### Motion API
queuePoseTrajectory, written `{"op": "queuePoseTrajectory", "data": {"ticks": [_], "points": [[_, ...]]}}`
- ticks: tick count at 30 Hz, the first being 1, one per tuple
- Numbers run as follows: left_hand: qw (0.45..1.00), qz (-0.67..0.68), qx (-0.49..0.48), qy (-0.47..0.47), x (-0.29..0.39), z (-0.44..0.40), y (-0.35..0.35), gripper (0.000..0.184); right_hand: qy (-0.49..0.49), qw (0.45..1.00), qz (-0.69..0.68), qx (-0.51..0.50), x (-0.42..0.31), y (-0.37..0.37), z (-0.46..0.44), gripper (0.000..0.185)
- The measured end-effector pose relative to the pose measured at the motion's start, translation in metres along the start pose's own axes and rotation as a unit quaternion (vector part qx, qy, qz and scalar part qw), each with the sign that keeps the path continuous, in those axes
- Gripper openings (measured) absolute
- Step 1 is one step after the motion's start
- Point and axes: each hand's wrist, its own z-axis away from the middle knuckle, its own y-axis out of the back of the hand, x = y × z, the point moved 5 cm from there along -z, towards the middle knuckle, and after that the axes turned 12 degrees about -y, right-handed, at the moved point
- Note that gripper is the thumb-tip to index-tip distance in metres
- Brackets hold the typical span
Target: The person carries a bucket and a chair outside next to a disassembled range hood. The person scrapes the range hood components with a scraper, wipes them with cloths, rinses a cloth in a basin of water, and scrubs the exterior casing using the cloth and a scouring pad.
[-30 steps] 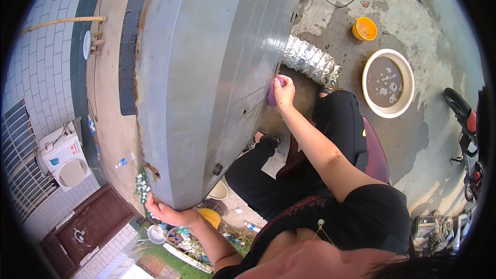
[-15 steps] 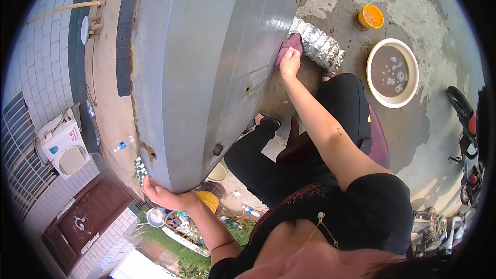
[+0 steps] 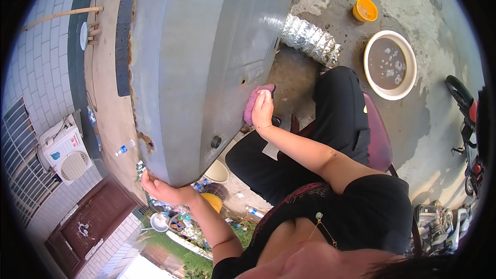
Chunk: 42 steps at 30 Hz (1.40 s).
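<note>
A big grey metal range hood [image 3: 191, 62], with rusty edges and a small black knob, leans across the left and middle of the head view. My right hand [image 3: 263, 107] presses a folded purple cloth [image 3: 251, 106] against its lower right face, fingers closed on the cloth. At the hood's bottom left corner, my left hand [image 3: 168, 191] is curled round the edge; part of its fingers is hidden. A small green-and-white checkered thing [image 3: 140, 169] shows just beyond those fingertips. A silver foil duct [image 3: 311, 37] comes out near the hood's right side.
On the wet concrete stand a white basin [image 3: 412, 83] of murky, sudsy water and a small yellow tub [image 3: 365, 10]. I sit on a dark red chair [image 3: 378, 139]. Motorbikes [image 3: 467, 139] are at the far right. A plastic bottle [image 3: 125, 148] lies beyond the hood.
My right hand has slid the purple cloth down and left along the hood, away from the foil duct. My left hand stays at the corner.
</note>
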Motion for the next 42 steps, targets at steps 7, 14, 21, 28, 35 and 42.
{"op": "queuePoseTrajectory", "data": {"ticks": [7, 14, 21, 28, 35, 42], "points": [[1.0, 0.009, 0.01, 0.016, 0.003, -0.002, -0.001, 0.041, -0.398, 0.903, 0.115, 0.115, 0.136, 0.003, -0.118, 0.047], [1.0, -0.015, 0.013, -0.009, 0.011, -0.006, -0.003, 0.037, -0.598, 0.758, -0.205, -0.161, 0.074, -0.006, -0.021, 0.031], [0.997, -0.056, 0.013, -0.047, 0.015, -0.007, 0.0, 0.031, -0.562, 0.674, -0.284, -0.386, -0.091, -0.002, 0.071, 0.022], [0.994, -0.09, -0.001, -0.061, 0.014, -0.007, 0.004, 0.028, -0.406, 0.746, -0.286, -0.442, -0.174, 0.012, 0.089, 0.036], [0.997, -0.06, 0.013, -0.043, 0.01, -0.008, 0.003, 0.024, -0.22, 0.737, -0.362, -0.527, -0.235, 0.012, 0.109, 0.045], [0.997, -0.05, -0.062, -0.011, 0.009, -0.011, 0.009, 0.024, 0.613, 0.669, 0.074, -0.414, -0.162, 0.001, 0.159, 0.019]]}}
